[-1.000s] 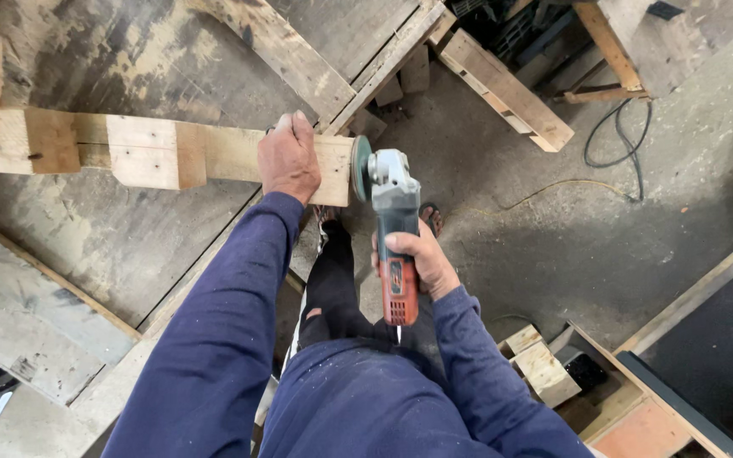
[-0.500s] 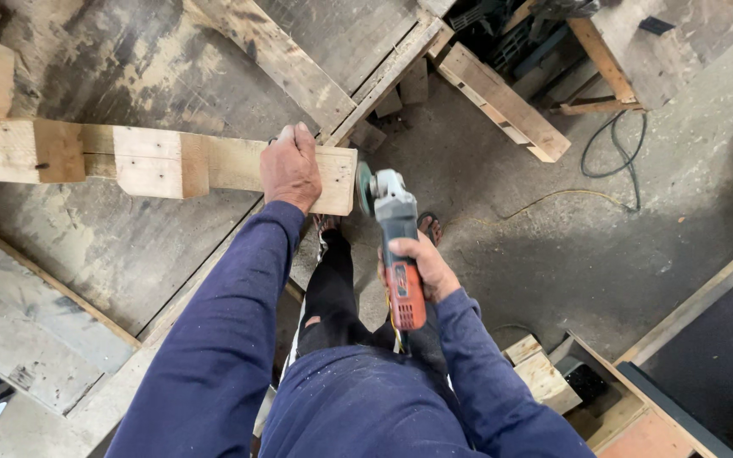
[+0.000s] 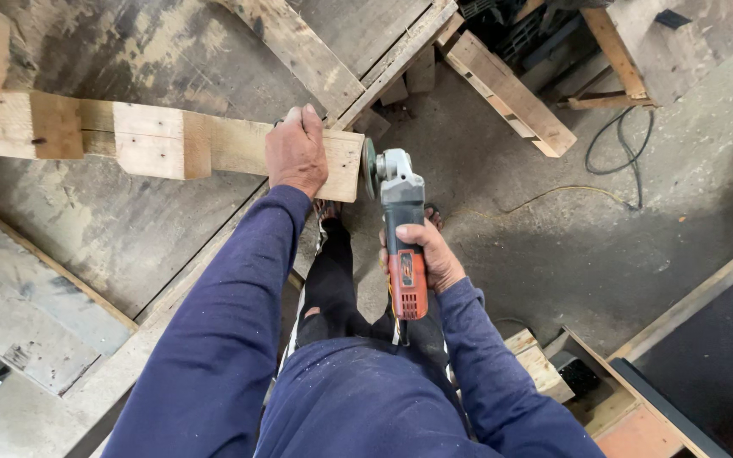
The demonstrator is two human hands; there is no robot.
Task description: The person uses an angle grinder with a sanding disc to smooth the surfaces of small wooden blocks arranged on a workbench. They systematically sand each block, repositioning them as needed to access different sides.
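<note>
Grinder (image 3: 400, 229): angle type, grey metal head, orange-red ribbed body, round disc at its front. Disc sits right at the cut end of the beam (image 3: 239, 146), edge-on to the end face; contact itself too fine to tell. Right hand (image 3: 424, 254) wrapped fully around the body, fingers closed on it.

Beam: pale sawn timber, square section, rough faces, lying horizontal across the upper left. Short block (image 3: 161, 141) of the same pale wood fixed on its side, another block (image 3: 20, 125) further left with a dark nail head. Left hand (image 3: 297, 153) clamped over the beam's top near the cut end, fingers curled over the far edge, palm down.

Both arms in dark blue sleeves; dark trousers below, speckled with fine dust.

Under the beam: grey weathered board panel (image 3: 129, 220), stained and scuffed, framed by worn planks. Floor (image 3: 570, 237) is dusty concrete. Black cable (image 3: 621, 153) looped on it at upper right, near a pallet plank (image 3: 511, 93). Small wood offcuts (image 3: 540, 369) lie at lower right beside a shallow wooden frame (image 3: 629, 407); a dark object sits in it, too small to identify.
</note>
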